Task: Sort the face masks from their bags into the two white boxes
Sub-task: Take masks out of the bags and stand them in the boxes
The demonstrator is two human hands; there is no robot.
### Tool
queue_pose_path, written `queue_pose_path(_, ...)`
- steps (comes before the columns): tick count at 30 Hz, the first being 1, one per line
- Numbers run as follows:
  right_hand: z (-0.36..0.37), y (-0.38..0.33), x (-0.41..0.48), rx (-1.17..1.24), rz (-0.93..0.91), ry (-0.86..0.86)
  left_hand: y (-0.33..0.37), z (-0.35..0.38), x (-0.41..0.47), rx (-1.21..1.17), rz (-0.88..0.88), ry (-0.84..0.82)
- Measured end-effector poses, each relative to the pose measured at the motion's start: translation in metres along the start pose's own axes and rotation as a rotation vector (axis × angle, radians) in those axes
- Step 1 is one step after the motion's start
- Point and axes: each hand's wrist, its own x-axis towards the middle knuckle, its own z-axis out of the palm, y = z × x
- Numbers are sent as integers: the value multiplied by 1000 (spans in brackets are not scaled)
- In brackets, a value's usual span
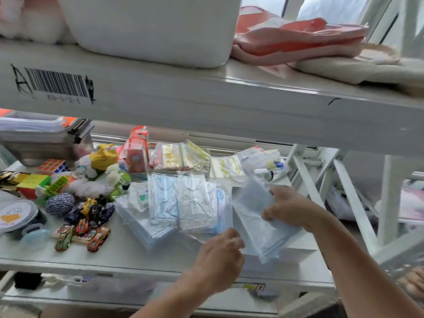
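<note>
Right hand (289, 208) pinches mask bag (257, 222), right of mask pile (183, 203); left hand (219, 260) at bag's corner, grip hidden. Recommend steadying bag, opening seal fully

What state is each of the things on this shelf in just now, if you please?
Held mask bag: held up over the shelf, tilted, blue masks inside.
Right hand: pinches the held bag's right edge.
Left hand: at its near corner, hold unclear.
Loose mask bags: lying flat, overlapping.
Zip bags: piled at the back.
Toy cars: lying flat.
White bin: upright on the upper shelf.
</note>
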Motion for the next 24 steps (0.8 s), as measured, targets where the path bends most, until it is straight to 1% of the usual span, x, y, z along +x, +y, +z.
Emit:
queue_pose_path(2, 7, -16, 9, -323, -1, 10, -3, 6, 0, 25, 20, 22)
queue_pose_path(4, 11, -29, 14, -447, 6, 12, -7, 9, 1, 47, 45, 24)
queue_pose_path(9, 13, -27, 17, -518, 22, 57, -11, 10, 4, 52, 102, 46)
queue_pose_path(12, 20, -26, 19, -486, 28, 44, -12, 12, 3, 49, 115, 49)
queue_pose_path(15, 23, -22, 25, -426, 76, 14, -14, 12, 2, 31, 105, 46)
queue_pose_path(17, 18, -19, 27, -401, 114, 38, -15, 10, 2, 21, 112, 36)
queue_pose_path(21, 8, -19, 23, -418, 193, 37, -15, 9, 5, 45, 142, 30)
queue_pose_path(24, 20, -31, 25, -491, 131, 16, -16, 11, 6, 51, 165, 28)
